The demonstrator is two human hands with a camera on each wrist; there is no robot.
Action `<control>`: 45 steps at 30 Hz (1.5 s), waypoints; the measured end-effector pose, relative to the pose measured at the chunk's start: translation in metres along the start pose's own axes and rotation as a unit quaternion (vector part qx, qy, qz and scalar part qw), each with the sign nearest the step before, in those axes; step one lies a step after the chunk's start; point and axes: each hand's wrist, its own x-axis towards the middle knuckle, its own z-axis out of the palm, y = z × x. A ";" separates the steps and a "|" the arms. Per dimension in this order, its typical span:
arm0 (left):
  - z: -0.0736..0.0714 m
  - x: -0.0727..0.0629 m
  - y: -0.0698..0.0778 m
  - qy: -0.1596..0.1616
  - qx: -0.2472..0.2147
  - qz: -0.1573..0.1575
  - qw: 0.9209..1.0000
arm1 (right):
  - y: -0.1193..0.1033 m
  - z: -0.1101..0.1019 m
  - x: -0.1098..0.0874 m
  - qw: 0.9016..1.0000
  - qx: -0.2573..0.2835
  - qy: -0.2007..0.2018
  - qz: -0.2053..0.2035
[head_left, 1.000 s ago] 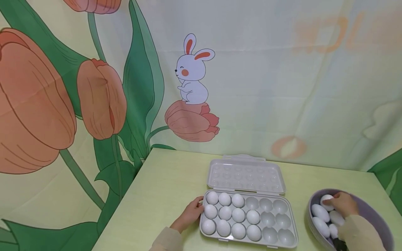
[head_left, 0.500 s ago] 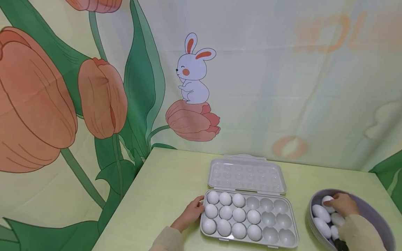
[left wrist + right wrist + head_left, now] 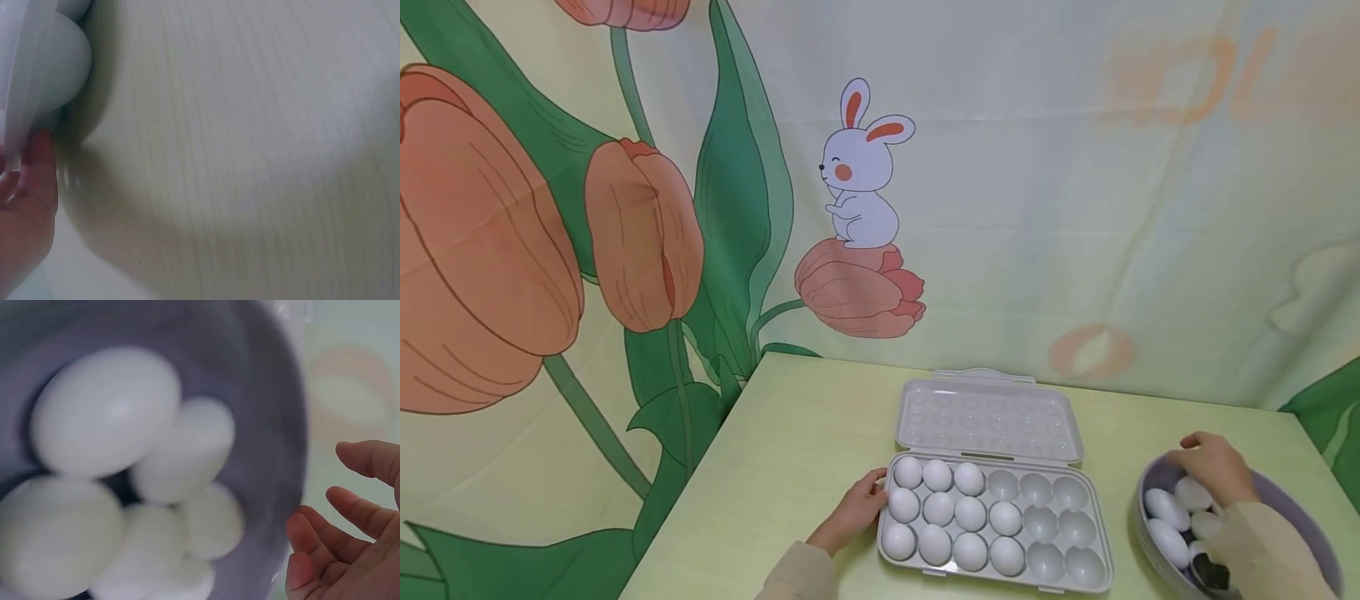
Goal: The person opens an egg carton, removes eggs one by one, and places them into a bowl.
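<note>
A white egg tray (image 3: 1043, 563) lies on the table, its left columns filled with white eggs (image 3: 970, 515) and several hollows at the right bare. My left hand (image 3: 857, 504) grips the tray's left edge; in the left wrist view its fingers (image 3: 42, 172) reach under the rim. Over the far side of a purple-grey bowl (image 3: 1303, 525) is my right hand (image 3: 1216, 467). In the right wrist view that hand (image 3: 353, 547) has thumb and fingers spread, holding nothing, beside the rim. Several eggs (image 3: 106, 412) of different sizes lie in the bowl, partly hidden by the right sleeve.
The tray's lid (image 3: 988, 421) is folded back flat behind it on the pale wood table (image 3: 797, 425). A curtain (image 3: 1000, 208) printed with tulips and a rabbit hangs behind the table. Something black (image 3: 1210, 573) shows beside the right sleeve.
My right hand has let go of an egg it was pinching in the bowl and has risen toward the far rim. The left hand and the tray stay put.
</note>
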 end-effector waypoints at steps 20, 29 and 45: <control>0.000 -0.001 0.001 0.001 -0.003 -0.003 1.000 | -0.091 0.065 -0.027 0.977 0.089 -0.135 -0.135; 0.000 0.000 -0.001 0.000 -0.008 -0.004 1.000 | -0.109 0.106 -0.042 0.966 0.107 -0.198 -0.127; 0.000 0.002 -0.004 -0.004 -0.010 -0.007 1.000 | -0.120 0.165 -0.052 0.981 0.018 -0.072 -0.179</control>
